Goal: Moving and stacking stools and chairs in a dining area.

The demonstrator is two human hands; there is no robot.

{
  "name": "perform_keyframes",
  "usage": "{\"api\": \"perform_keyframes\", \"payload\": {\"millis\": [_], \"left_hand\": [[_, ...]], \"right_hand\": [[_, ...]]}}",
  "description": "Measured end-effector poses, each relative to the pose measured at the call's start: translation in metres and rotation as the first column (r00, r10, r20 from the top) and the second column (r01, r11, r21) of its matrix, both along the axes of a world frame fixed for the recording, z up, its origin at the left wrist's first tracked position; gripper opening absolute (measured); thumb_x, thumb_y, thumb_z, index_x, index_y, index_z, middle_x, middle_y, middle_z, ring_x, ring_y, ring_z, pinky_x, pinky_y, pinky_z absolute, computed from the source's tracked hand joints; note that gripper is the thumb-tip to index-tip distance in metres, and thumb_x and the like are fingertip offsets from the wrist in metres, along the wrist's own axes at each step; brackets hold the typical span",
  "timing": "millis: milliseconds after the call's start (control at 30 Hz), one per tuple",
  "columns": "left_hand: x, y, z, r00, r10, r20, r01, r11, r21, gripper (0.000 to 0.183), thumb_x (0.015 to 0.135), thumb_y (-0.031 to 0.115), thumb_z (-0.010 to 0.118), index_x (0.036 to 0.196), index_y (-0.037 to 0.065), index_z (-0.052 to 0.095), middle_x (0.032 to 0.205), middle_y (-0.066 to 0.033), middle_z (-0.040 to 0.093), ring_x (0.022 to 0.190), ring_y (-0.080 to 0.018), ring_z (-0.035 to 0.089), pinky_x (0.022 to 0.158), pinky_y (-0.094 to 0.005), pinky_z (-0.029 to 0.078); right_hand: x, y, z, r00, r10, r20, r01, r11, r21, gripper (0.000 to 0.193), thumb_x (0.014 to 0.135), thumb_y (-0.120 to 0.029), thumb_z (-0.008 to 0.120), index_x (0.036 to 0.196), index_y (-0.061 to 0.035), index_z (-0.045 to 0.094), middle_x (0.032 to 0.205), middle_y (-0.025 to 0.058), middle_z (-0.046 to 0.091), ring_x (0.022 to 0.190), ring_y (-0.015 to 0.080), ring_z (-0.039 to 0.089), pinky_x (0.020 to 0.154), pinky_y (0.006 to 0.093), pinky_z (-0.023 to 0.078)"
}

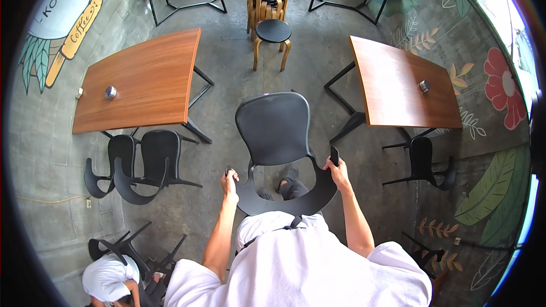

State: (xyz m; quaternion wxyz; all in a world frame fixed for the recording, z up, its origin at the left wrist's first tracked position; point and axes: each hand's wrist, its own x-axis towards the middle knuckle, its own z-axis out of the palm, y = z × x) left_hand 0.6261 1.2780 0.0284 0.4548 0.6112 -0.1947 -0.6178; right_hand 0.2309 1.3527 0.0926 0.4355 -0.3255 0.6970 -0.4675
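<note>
A black plastic armchair (pixel 273 128) is directly in front of me, its seat pointing away and its curved backrest close to my waist. My left hand (pixel 230 182) is closed around the chair's left armrest. On the other side, my right hand (pixel 339 174) grips the right armrest, whose dark end sticks up past the fingers. Through the opening below the backrest, a foot in a dark shoe and a dark trouser leg show on the floor. The chair's legs are mostly hidden under the seat, so I cannot tell whether they touch the ground.
Wooden tables stand at left (pixel 142 79) and right (pixel 404 85), each with a small metal container. Black chairs (pixel 159 156) sit by the left table, another chair (pixel 421 159) by the right. Stools (pixel 273 31) are ahead. A person (pixel 111 278) bends among chairs at lower left.
</note>
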Motion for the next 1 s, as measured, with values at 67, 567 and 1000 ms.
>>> {"api": "perform_keyframes", "payload": {"millis": [67, 567, 1000], "left_hand": [[-0.005, -0.027, 0.006, 0.999, -0.016, 0.035, 0.017, 1.0, -0.011, 0.013, 0.086, 0.019, 0.055, 0.079, 0.009, 0.056, 0.067, 0.002, 0.049, 0.062, -0.009, 0.047, 0.061, -0.0245, 0.038], [-0.07, -0.271, -0.016, 0.976, -0.067, 0.205, 0.045, 0.993, 0.11, 0.018, 0.088, 0.023, 0.059, 0.079, 0.008, 0.059, 0.067, 0.0023, 0.051, 0.057, -0.008, 0.047, 0.055, -0.0243, 0.038], [-0.127, -0.47, -0.086, 0.955, -0.165, 0.245, 0.124, 0.976, 0.177, 0.021, 0.087, 0.026, 0.06, 0.086, 0.006, 0.061, 0.069, -0.0005, 0.053, 0.06, -0.0106, 0.051, 0.055, -0.0262, 0.043]], "right_hand": [[0.001, -0.015, -0.004, 0.999, -0.033, 0.016, 0.033, 0.999, -0.008, 0.014, 0.089, -0.016, 0.059, 0.082, -0.0036, 0.057, 0.072, 0.0039, 0.059, 0.071, 0.0141, 0.058, 0.073, 0.0282, 0.044], [-0.061, -0.244, -0.058, 0.986, -0.08, 0.143, 0.058, 0.987, 0.151, 0.014, 0.091, -0.015, 0.056, 0.084, -0.0028, 0.059, 0.07, 0.0055, 0.062, 0.069, 0.0156, 0.06, 0.071, 0.0294, 0.046], [-0.118, -0.42, -0.135, 0.978, -0.16, 0.135, 0.109, 0.94, 0.323, 0.016, 0.092, -0.016, 0.056, 0.093, -0.0006, 0.06, 0.074, 0.0064, 0.063, 0.069, 0.0156, 0.062, 0.067, 0.0305, 0.048]]}}
